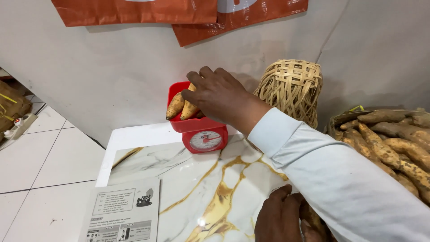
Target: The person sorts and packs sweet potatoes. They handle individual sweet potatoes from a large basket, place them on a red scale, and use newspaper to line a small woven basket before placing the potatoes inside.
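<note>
A small red kitchen scale (202, 134) with a round dial stands at the back of the marble-patterned table (188, 179). Its red tray holds a few orange-brown sweet potatoes (175, 105). My right hand (219, 96), in a white sleeve, reaches across and rests on the tray, fingers curled over one sweet potato. My left hand (280, 219) is low at the table's front edge under the right arm. It is closed on a sweet potato (313, 218), which is partly hidden by the sleeve.
A pile of sweet potatoes (394, 143) fills a box on the right. A woven bamboo basket (292, 87) lies upside down behind my arm against the white wall. A printed paper sheet (121, 213) sits at the table's front left. White floor tiles lie to the left.
</note>
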